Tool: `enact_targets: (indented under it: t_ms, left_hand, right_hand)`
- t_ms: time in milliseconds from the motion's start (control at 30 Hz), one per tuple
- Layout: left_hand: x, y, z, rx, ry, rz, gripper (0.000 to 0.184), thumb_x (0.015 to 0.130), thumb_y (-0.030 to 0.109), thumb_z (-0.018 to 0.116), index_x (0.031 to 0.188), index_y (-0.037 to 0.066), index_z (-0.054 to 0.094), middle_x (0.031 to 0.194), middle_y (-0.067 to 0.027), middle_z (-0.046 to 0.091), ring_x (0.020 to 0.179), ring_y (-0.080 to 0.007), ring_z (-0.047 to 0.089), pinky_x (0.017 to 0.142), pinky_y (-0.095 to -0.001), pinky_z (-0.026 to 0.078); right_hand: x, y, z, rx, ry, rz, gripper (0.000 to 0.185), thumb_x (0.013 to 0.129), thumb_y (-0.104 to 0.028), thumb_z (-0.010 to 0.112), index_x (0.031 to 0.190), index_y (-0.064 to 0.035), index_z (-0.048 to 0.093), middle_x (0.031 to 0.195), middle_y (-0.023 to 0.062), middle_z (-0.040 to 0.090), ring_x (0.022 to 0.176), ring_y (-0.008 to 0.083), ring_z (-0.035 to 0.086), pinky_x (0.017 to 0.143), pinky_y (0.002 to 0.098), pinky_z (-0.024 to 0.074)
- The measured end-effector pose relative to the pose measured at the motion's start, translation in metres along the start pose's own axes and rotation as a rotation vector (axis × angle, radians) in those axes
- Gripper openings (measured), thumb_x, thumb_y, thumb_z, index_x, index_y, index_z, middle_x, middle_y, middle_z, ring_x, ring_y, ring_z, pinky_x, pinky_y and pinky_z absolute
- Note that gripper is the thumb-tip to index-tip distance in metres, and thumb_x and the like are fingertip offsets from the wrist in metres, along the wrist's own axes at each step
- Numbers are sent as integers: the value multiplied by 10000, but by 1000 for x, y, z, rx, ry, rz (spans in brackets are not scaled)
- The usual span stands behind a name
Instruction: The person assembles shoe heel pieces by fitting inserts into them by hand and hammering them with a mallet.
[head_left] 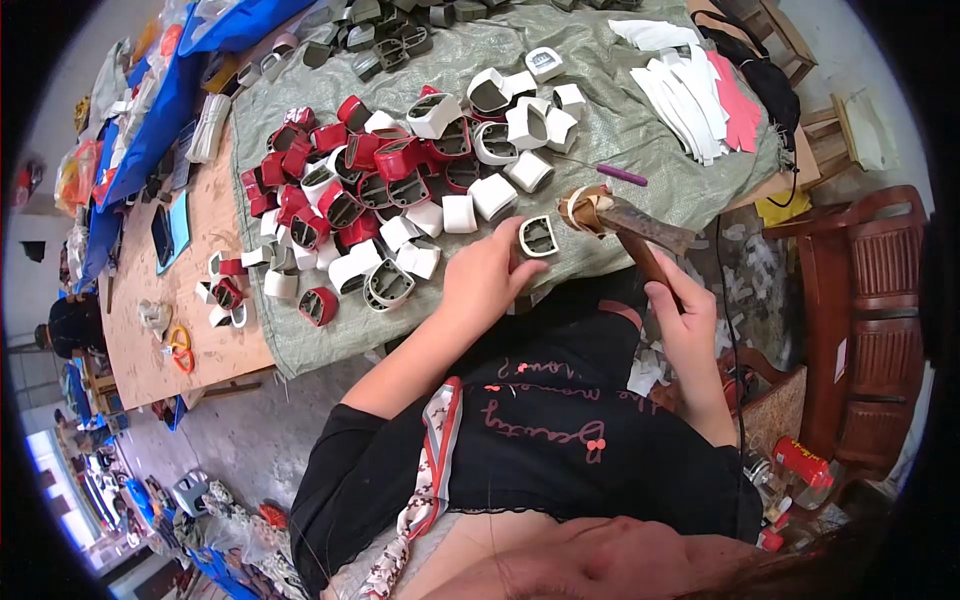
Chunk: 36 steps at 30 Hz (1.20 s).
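Note:
My left hand (488, 272) grips a white D-shaped hollow piece (538, 237), which looks like a shoe heel, at the near edge of the green cloth (590, 120). Its ribbed open side faces up. In my right hand (688, 310) is a hammer (645, 222), held by its wooden handle. One end of the hammer's head has tan wrapping and sits just right of the white heel, apart from it. A pile of similar red heels (400, 157) and white heels (492, 195) lies beyond my left hand. A purple-handled awl (622, 175) rests behind the hammer.
Dark green heels (385, 40) are heaped at the far edge. White strips (680, 100) and pink strips (740, 105) lie at the far right. Orange-handled scissors (181, 350) and a phone (162, 238) are on the wooden table at left. A wooden chair (870, 330) stands at right.

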<state>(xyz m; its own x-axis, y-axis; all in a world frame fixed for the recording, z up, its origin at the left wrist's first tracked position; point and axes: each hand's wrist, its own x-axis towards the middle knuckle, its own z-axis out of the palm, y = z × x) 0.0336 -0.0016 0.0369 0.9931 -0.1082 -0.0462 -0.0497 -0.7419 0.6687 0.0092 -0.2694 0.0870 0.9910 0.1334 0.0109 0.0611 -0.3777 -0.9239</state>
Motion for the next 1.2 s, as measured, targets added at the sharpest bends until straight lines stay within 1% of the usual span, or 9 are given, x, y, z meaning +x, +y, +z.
enact_targets:
  t_ms: [333, 433, 633, 767, 833, 900, 1000, 1133, 1200]
  left_hand:
    - [-5, -2, 2, -15, 38, -32, 558, 814, 345, 829, 1268, 87, 631, 669, -71, 626, 601, -261, 633, 562, -388, 477]
    - [-26, 7, -28, -232, 34, 12, 537, 824, 334, 824, 1250, 75, 626, 643, -44, 626, 606, -245, 648, 549, -381, 479]
    - [-96, -67, -152, -390, 709, -272, 544, 771, 331, 878, 1160, 20, 661, 693, 3, 558, 616, -133, 539, 584, -319, 461]
    - [-138, -197, -224, 380, 1173, -506, 532, 770, 403, 857, 1130, 41, 710, 924, -135, 648, 948, -287, 629, 907, -392, 486]
    - [-148, -241, -240, 445, 1199, -616, 547, 788, 447, 827, 1140, 44, 713, 1047, -158, 645, 1037, -323, 606, 961, -419, 463]
    - [-153, -280, -255, 502, 1203, -716, 566, 807, 490, 798, 1150, 48, 716, 1171, -182, 642, 1126, -360, 583, 1015, -447, 440]
    - [-154, -330, -274, 86, 811, -865, 610, 846, 543, 738, 1209, 55, 698, 1356, -191, 565, 1242, -371, 510, 1070, -462, 401]
    - [-130, -269, -273, 584, 901, -1050, 630, 882, 548, 694, 1282, 64, 653, 1409, -201, 541, 1295, -389, 473, 1093, -475, 376]
    - [-110, -210, -260, 744, 1028, -642, 583, 920, 481, 681, 1325, 68, 612, 1373, -206, 564, 1275, -397, 499, 1098, -464, 369]
  right_hand:
    - [16, 3, 4, -184, -74, -59, 370, 1009, -128, 634, 1346, 25, 615, 939, 50, 716, 806, 81, 627, 711, 227, 489]
    - [11, 30, -9, 58, 147, 86, 397, 1052, -228, 592, 1390, -19, 603, 772, -57, 556, 643, 16, 436, 584, 184, 348]
    - [14, 69, -31, 156, 226, 221, 347, 1082, -296, 540, 1323, -63, 630, 717, -92, 481, 564, -14, 369, 478, 170, 252]
    - [24, 63, -25, 239, 158, 211, 368, 1082, -287, 539, 1369, -70, 618, 715, -78, 492, 566, -10, 362, 482, 171, 247]
    - [30, 57, -19, 276, 138, 216, 376, 1081, -282, 540, 1383, -71, 613, 716, -72, 501, 571, -8, 364, 488, 171, 248]
    - [32, 54, -15, 271, 105, 164, 374, 1081, -284, 541, 1382, -75, 617, 712, -76, 492, 568, -8, 363, 487, 171, 246]
    - [29, 54, -12, 249, 102, 130, 375, 1086, -286, 528, 1388, -82, 612, 709, -80, 483, 562, -9, 358, 481, 171, 247]
    - [24, 57, -9, 224, 134, 139, 373, 1091, -281, 512, 1393, -84, 608, 705, -84, 478, 552, -9, 354, 473, 170, 247]
    - [22, 54, -11, 227, 182, 178, 364, 1082, -266, 532, 1375, -70, 623, 699, -82, 484, 552, -3, 363, 482, 170, 242]
